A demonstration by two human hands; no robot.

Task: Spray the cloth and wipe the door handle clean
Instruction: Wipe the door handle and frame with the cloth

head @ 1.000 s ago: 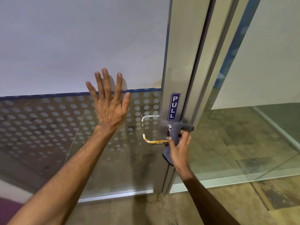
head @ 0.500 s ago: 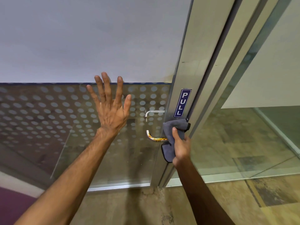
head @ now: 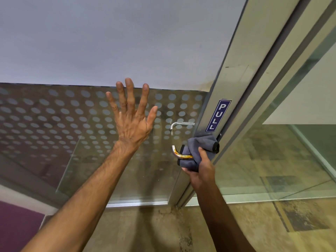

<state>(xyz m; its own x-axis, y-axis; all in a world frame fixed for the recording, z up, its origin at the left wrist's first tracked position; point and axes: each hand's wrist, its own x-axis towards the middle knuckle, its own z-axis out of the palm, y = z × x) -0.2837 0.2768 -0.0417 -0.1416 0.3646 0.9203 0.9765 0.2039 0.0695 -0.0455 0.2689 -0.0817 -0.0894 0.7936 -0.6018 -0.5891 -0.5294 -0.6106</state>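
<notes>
A metal lever door handle (head: 179, 155) juts from the aluminium frame of a glass door, its curved end shiny and gold-tinted. A grey-blue cloth (head: 199, 147) is wrapped over the handle's inner part, close to the frame. My right hand (head: 199, 170) grips the cloth from below, thumb pressing it against the handle. My left hand (head: 131, 115) lies flat on the glass (head: 54, 124) to the left, fingers spread and pointing up. A second handle (head: 179, 124) shows through the glass on the far side. No spray bottle is in view.
A blue PULL sign (head: 218, 115) sits on the door frame (head: 236, 79) just above the handle. The glass carries a dotted frosted band and a plain frosted upper part. A fixed glass panel (head: 281, 151) stands to the right. Mottled stone floor (head: 145, 230) lies below.
My right hand has slid the cloth leftward and lower along the handle, now wrapping around it. My left hand stays flat on the glass. The view has shifted and tilted.
</notes>
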